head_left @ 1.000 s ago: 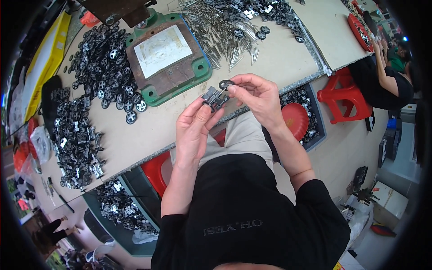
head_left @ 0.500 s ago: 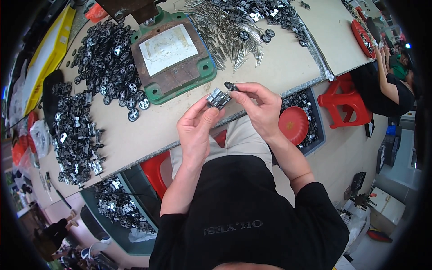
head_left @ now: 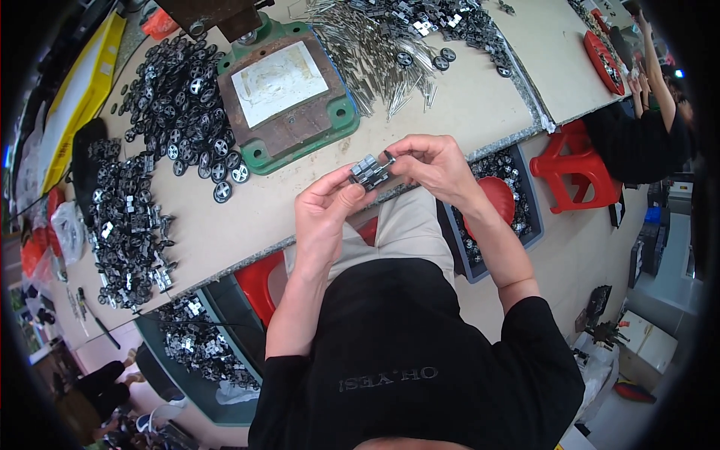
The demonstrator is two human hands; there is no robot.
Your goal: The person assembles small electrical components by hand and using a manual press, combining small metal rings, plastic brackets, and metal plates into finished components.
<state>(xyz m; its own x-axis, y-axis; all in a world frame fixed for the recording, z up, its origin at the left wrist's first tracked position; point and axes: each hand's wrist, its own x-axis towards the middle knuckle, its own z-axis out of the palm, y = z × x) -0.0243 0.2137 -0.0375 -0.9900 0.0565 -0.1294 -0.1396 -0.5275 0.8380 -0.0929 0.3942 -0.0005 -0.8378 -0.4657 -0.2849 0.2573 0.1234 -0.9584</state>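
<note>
Above the table's front edge, my left hand [head_left: 328,210] pinches a small silver-and-black blocky part [head_left: 367,172] between thumb and fingertips. My right hand [head_left: 437,171] closes its thumb and forefinger on a small black wheel [head_left: 388,157], seen nearly edge-on at the right end of the part. A thin metal pin shows between wheel and part; how far it sits inside the part I cannot tell. Beyond my hands stands a green press base [head_left: 341,112] with a white pad [head_left: 280,82] on its brown plate.
Loose wheels [head_left: 191,112] are heaped left of the press, with assembled pieces [head_left: 127,225] nearer me. Metal pins [head_left: 367,67] lie to its right. Bins of parts [head_left: 199,341] flank my legs; a red bowl [head_left: 495,199] rests in the right one. A red stool [head_left: 574,169] stands farther right.
My right hand has turned and lowered slightly, bringing the wheel closer to the blocky part. My left hand stays nearly in place. At the far right, another person's arm has risen.
</note>
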